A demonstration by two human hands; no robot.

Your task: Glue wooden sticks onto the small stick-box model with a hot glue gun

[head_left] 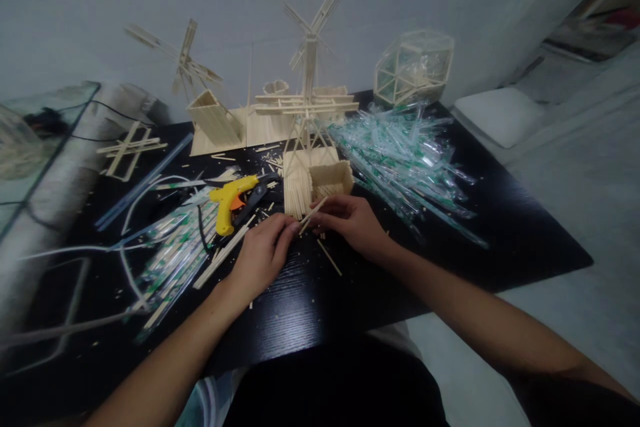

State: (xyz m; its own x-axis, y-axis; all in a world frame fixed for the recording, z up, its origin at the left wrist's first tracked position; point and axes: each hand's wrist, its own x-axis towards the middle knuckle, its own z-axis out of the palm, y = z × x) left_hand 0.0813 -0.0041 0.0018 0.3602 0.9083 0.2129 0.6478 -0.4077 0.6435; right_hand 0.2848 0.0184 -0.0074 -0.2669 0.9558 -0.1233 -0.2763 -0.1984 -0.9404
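Observation:
My left hand [263, 250] and my right hand [357, 223] meet over the front of the black table. Between their fingertips is a short, thin wooden stick [313, 215], held aslant. The right hand pinches it, and the left fingers close on its lower end. Just beyond my hands stands a windmill model [310, 159] made of pale sticks, with a small stick-walled box [331, 179] on its base. A loose stick [330, 258] lies below my right hand. To the left of the model rests a yellow glue gun [231, 201].
Clear wrappers with green print [405, 160] are heaped on the right. Wrapped sticks [175, 253] and a pale cable [125, 213] lie left. Behind are another windmill model [213, 120] and a faceted stick frame [415, 70]. Small scraps litter the black table [525, 240].

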